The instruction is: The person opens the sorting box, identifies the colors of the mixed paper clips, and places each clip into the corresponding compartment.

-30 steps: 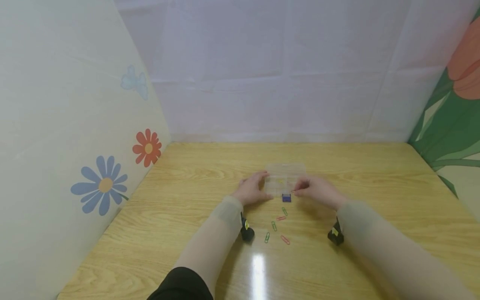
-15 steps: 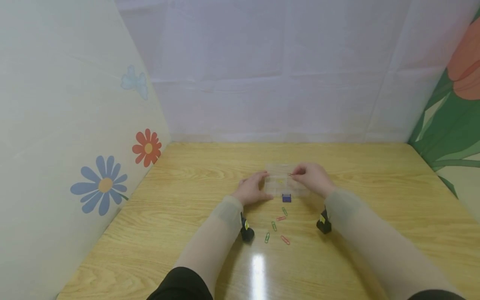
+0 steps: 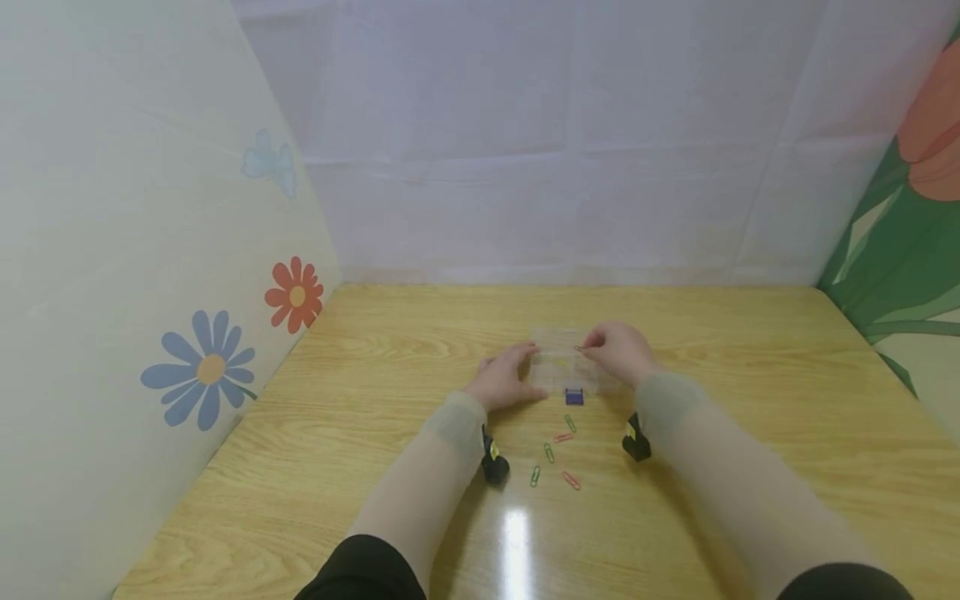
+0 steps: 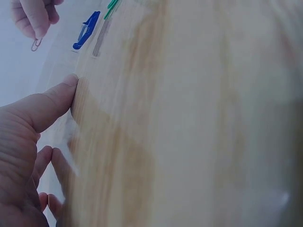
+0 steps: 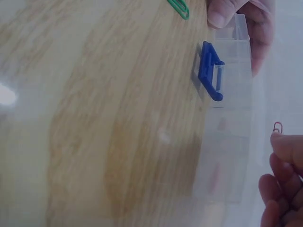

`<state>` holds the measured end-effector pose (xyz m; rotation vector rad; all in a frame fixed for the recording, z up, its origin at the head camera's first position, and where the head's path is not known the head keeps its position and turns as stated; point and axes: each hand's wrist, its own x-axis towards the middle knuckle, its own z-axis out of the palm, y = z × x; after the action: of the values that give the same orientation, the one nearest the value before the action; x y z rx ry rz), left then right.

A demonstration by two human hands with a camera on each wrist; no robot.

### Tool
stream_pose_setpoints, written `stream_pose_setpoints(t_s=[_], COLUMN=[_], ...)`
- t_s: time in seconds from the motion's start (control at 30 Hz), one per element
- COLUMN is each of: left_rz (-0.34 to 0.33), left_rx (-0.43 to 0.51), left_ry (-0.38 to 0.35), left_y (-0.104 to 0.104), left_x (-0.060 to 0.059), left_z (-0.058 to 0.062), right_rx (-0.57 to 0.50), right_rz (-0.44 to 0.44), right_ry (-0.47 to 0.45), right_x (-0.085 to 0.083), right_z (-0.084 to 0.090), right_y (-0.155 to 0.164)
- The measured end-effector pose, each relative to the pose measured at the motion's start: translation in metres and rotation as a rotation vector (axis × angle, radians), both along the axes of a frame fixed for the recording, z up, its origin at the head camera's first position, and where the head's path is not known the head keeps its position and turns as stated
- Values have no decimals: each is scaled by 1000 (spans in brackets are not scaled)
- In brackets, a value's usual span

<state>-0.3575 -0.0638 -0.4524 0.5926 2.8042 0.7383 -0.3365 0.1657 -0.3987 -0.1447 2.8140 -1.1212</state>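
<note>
A clear plastic box (image 3: 543, 372) with compartments stands on the table with its lid raised at the back. My left hand (image 3: 501, 382) grips its left end, thumb at the front edge and fingers toward the back. A blue latch (image 5: 208, 71) sits on the box's front side. My right hand (image 3: 622, 354) pinches a red paper clip (image 5: 278, 126) between thumb and fingertip, above the right rear part of the box. Something small and yellow (image 3: 562, 362) lies inside, and faint reddish shapes show through the front wall in the right wrist view.
Several loose paper clips lie on the wooden table (image 3: 405, 350) in front of the box, among them a green paper clip (image 3: 535, 477) and a red paper clip (image 3: 572, 481). A white cloth (image 3: 465, 167) hangs behind the table, and a flowered panel (image 3: 150, 250) stands on the left.
My right hand has moved from the box's front right corner back and slightly left, carrying the paper clip over the box. The left hand and loose clips stay in place.
</note>
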Motion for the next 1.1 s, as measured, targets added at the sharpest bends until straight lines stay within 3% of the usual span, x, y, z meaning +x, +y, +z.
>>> stream_pose_setpoints(t_s=[0.2, 0.5, 1.1], left_rz=[-5, -3, 0], left_rx=[8, 10, 31], left_ry=[9, 3, -13], left_y=[0, 1, -1], left_x=[-1, 1, 0], left_z=[-2, 0, -2], right_rx=[58, 34, 18], right_rz=[-16, -17, 34], right_ry=[4, -43, 7], right_x=[0, 5, 11], right_z=[-2, -2, -3], right_y=[0, 1, 1])
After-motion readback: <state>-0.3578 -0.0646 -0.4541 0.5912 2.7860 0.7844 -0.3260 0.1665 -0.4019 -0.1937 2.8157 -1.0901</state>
